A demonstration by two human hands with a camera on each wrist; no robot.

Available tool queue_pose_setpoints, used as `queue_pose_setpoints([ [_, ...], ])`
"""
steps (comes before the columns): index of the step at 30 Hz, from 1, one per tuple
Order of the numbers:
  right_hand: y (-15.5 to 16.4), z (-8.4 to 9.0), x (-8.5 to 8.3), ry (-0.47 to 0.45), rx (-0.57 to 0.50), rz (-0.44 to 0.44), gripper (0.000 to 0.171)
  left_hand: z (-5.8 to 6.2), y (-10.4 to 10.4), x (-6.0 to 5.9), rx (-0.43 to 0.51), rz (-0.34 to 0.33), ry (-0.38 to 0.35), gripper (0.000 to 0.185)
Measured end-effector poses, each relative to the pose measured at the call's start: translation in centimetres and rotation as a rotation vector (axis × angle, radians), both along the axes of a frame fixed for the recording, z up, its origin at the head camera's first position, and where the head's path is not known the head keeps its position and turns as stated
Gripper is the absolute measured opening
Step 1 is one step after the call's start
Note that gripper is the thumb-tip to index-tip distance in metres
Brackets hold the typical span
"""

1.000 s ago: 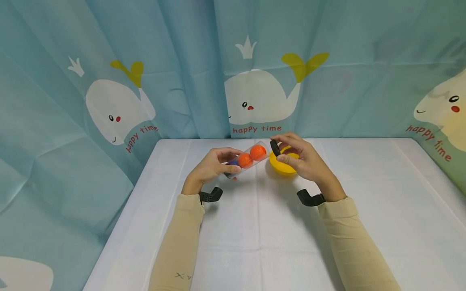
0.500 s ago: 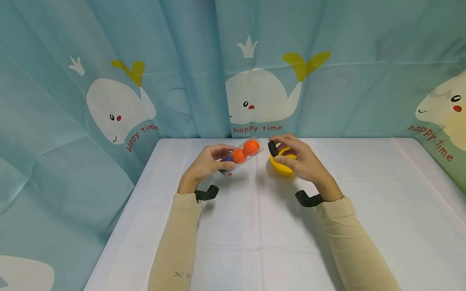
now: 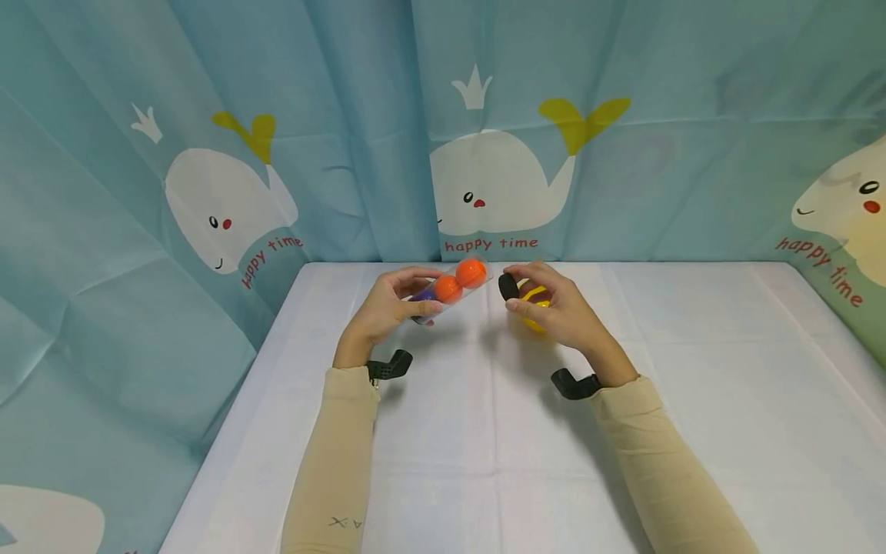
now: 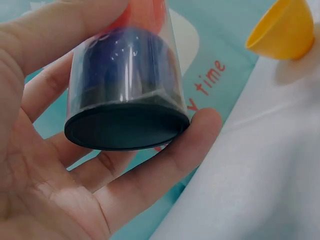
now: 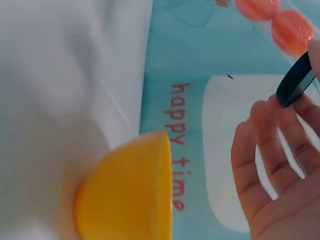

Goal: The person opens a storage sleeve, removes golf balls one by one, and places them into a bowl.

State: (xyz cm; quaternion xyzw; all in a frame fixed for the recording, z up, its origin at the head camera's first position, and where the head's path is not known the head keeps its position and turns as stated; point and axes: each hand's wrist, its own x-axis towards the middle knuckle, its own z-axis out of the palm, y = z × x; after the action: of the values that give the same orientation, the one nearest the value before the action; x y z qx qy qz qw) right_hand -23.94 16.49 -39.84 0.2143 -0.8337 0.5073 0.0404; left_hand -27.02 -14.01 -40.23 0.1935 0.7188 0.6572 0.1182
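Note:
My left hand grips a clear plastic tube near its black-capped base, holding it tilted above the table. Inside are two orange balls toward the upper end and a dark blue ball at the bottom, partly hidden by my fingers. Between thumb and fingertips, my right hand pinches a round black lid, close to the tube's upper end but apart from it. Behind and below that hand a yellow bowl stands on the table, mostly covered by the hand in the head view.
A white cloth covers the table. Right behind its far edge hangs a light blue curtain printed with whales. Each wrist carries a black camera mount, such as the left mount.
My left hand has moved slightly left and away with the tube. The right hand has shifted left with the lid, which now faces more toward the camera.

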Motion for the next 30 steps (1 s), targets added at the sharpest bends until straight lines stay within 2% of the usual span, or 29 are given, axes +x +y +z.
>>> queue_pose_setpoints([
  [5, -1.2, -0.4, 0.1, -0.031, 0.006, -0.008, 0.043, 0.1, -0.2, -0.1, -0.012, 0.05, 0.02, 0.046],
  [19, -3.9, -2.2, 0.4, -0.041, 0.003, 0.011, 0.042, -0.1, -0.3, -0.4, 0.025, 0.196, 0.038, 0.049],
  [25, -4.4, -3.4, 0.3, -0.003, 0.07, 0.034, 0.042, 0.0, -0.3, -0.3, 0.038, 0.211, 0.043, 0.048],
  [30, -4.5, -4.3, 0.2, -0.024, 0.113, 0.048, 0.042, 0.0, -0.3, -0.4, 0.053, 0.209, 0.047, 0.047],
])
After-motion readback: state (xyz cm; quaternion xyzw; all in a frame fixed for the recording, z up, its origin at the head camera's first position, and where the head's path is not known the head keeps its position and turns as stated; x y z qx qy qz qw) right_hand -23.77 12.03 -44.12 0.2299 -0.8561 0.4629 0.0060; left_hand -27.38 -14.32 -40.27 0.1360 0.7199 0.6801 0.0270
